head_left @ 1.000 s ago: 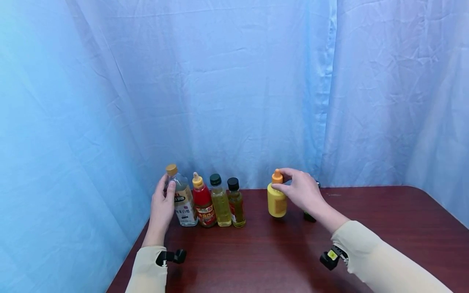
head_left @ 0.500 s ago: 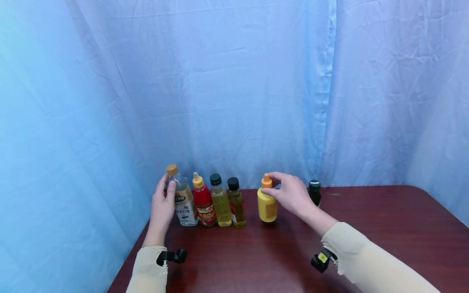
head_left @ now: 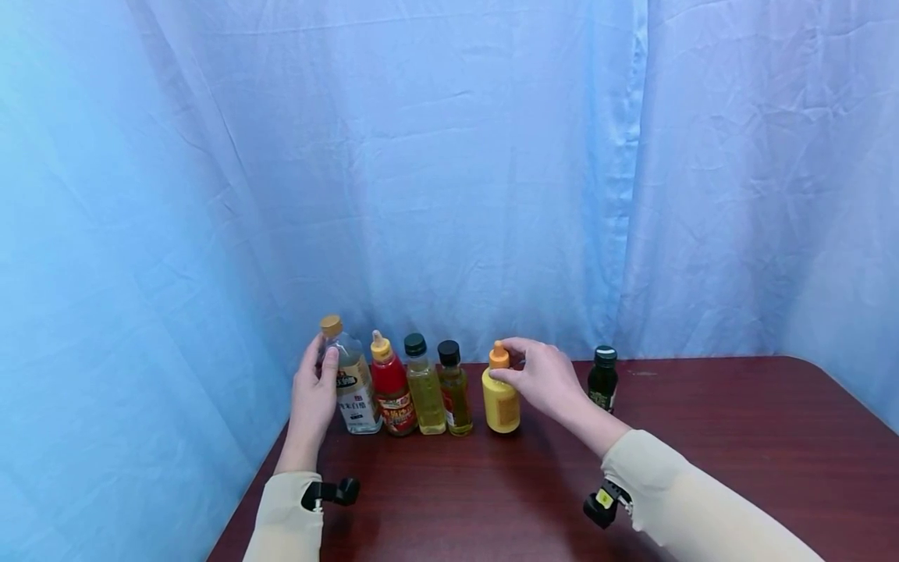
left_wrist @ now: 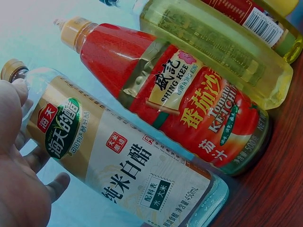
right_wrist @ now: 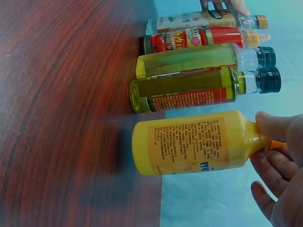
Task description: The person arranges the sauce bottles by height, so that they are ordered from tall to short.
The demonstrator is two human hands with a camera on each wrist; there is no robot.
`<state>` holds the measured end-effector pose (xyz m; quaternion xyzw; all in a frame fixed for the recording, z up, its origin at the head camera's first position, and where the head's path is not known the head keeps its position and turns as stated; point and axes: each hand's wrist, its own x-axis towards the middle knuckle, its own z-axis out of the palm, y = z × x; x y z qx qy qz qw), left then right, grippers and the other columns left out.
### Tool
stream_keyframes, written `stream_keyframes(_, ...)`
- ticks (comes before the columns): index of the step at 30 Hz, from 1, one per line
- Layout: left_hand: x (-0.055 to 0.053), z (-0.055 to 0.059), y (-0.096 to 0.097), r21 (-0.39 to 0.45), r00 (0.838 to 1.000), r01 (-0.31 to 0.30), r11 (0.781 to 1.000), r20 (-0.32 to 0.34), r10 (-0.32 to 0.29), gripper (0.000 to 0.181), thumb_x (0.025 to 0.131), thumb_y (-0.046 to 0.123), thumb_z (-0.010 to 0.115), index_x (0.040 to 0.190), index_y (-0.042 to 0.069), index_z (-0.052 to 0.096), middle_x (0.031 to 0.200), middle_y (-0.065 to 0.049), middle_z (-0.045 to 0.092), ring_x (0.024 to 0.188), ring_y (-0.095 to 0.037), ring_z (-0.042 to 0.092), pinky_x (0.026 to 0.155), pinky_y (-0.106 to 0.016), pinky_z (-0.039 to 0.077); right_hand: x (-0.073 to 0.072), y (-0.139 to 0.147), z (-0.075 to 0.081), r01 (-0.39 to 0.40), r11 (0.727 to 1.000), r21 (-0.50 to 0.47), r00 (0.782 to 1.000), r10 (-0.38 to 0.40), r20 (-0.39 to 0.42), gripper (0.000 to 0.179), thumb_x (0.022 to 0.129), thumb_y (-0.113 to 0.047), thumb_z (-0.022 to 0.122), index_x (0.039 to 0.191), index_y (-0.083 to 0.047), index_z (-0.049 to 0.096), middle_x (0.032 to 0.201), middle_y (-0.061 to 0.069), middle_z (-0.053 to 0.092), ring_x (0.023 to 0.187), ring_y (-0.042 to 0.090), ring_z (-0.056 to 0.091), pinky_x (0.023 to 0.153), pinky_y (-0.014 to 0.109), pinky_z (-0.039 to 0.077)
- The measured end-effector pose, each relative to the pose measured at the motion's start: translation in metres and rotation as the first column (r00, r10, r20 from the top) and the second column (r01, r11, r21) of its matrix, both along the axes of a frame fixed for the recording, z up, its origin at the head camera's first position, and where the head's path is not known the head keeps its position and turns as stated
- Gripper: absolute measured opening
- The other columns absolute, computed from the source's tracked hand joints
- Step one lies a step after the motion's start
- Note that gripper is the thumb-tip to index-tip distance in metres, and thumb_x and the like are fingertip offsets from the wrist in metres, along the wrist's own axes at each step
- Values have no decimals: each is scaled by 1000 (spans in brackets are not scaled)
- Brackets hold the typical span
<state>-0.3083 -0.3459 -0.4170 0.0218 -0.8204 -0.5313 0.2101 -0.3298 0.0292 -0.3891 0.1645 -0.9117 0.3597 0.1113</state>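
In the head view my left hand (head_left: 314,390) holds a clear white-vinegar bottle (left_wrist: 128,161) near its shoulder, thumb in front. The bottle stands upright at the left end of a row. Beside it come a red ketchup bottle (head_left: 393,390), a clear bottle of pale yellow oil (head_left: 426,394) with a green cap, and a darker oil bottle (head_left: 456,398) with a black cap. My right hand (head_left: 551,380) pinches a yellow squeeze bottle (right_wrist: 194,144) by its neck, just below the orange cap. Its base is close to the tabletop, a narrow gap right of the row.
A small dark bottle (head_left: 602,380) with a green cap stands behind my right forearm. The dark red wooden table (head_left: 449,499) ends at a blue curtain (head_left: 449,179) behind the bottles, which also hangs at the left.
My right hand has carried the yellow squeeze bottle leftward and down, close to the row. The dark bottle behind that arm has come into sight. My left hand stays at the vinegar bottle.
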Motion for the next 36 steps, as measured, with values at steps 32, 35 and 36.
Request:
stream_keyframes(32,0,-1,-1,5,1000,4,1000,1,-4,74,118,54,42,178,14,22,180,-15,27,165,-38,26,131,-62,26,0,-20,-9,4,1000,7,1000,-5,16,51,94,-31,92,141,-17,77,122,1,80,90,16,71,71,35,57)
stream_keyframes(35,0,-1,-1,6,1000,2,1000,5,-2,75,118,55,42,178,14,22,180,-15,27,165,-38,26,131,-62,26,0,-21,-10,2,1000,7,1000,-2,19,51,94,-32,92,141,-18,77,123,2,80,83,15,68,68,35,55)
stream_keyframes(36,0,-1,-1,7,1000,1,1000,5,-1,75,118,55,42,178,14,22,180,-15,27,165,-38,26,131,-62,26,-1,-21,-10,0,1000,6,1000,-1,19,51,94,-32,92,141,-18,78,124,2,80,81,14,67,67,35,55)
